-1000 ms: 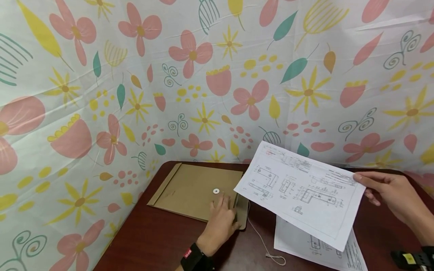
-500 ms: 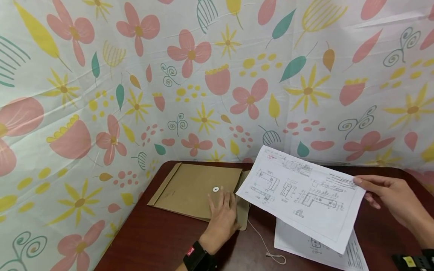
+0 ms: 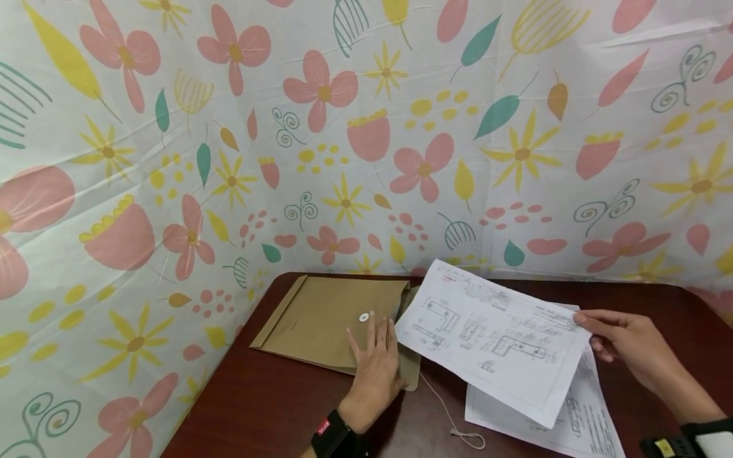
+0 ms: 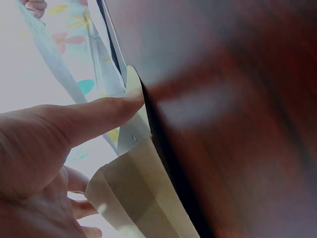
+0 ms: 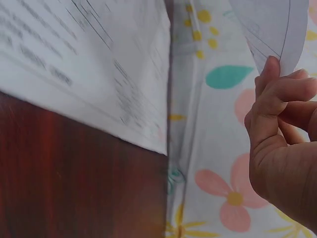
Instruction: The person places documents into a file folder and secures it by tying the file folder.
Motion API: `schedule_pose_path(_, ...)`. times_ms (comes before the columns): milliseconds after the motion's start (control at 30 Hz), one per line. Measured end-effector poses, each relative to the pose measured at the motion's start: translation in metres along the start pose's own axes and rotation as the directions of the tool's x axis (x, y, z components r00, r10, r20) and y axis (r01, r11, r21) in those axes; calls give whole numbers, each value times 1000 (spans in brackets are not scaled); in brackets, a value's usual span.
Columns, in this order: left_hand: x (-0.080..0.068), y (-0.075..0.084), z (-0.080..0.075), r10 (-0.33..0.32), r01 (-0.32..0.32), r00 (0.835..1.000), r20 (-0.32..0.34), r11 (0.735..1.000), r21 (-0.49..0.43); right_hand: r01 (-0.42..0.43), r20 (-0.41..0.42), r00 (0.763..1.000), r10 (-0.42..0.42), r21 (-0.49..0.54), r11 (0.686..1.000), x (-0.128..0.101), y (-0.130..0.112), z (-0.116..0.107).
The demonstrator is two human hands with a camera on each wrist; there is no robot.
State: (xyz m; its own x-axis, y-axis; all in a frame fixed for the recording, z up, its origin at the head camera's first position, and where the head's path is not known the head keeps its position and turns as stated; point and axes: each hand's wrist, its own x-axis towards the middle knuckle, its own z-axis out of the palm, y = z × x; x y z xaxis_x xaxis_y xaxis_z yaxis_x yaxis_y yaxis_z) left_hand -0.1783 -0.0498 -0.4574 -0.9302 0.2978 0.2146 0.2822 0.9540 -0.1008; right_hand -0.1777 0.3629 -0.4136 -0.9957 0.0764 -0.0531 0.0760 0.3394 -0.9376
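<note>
One right hand (image 3: 630,340) is pinching a white paper sheet with black line drawings (image 3: 487,331) by its upper-right corner; the other hand isn't touching it as far as the views are showing. It's tilting above a second white printed sheet (image 3: 600,420), which is lying on the dark red-brown wooden counter (image 3: 229,407). In the head view its left corner is overlapping the flap area of a flat brown kraft-paper envelope (image 3: 326,318). Touching or hovering there: can't tell.

Left hand (image 3: 372,372) is resting on the envelope's front panel near the mouth, fingers straight and fanning out, just beside a small white round disc (image 3: 364,317). Left wrist view is showing its thumb reaching onto the flap.

Risks, by judgement:
- Corner-only pinch is leaving the far side unsupported, so the sheet could be sagging or twisting, then creasing if that edge is meeting the fingers or the envelope lip.
- Left hand is likely steadying the envelope; too much pressure could be flattening the mouth, too little could be letting it slide.
- Thin white string (image 3: 441,404) is lying loose between envelope and lower sheet; a low pass could be snagging it.
- Upper sheet brushing the lower one could be dragging it askew.
</note>
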Motion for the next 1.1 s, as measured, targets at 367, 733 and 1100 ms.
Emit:
schedule_pose_path(367,0,-1,0,13,-14,999,-32,1000,-24,-55,119,991,57,-18,998,8,4,26)
schedule_pose_path(733,0,0,0,-2,1,1000,-4,999,-33,-83,192,977,94,-65,994,16,3,33)
schedule_pose_path(1100,0,-1,0,2,-2,1000,2,999,-49,-53,211,975,72,-97,994,32,-10,39)
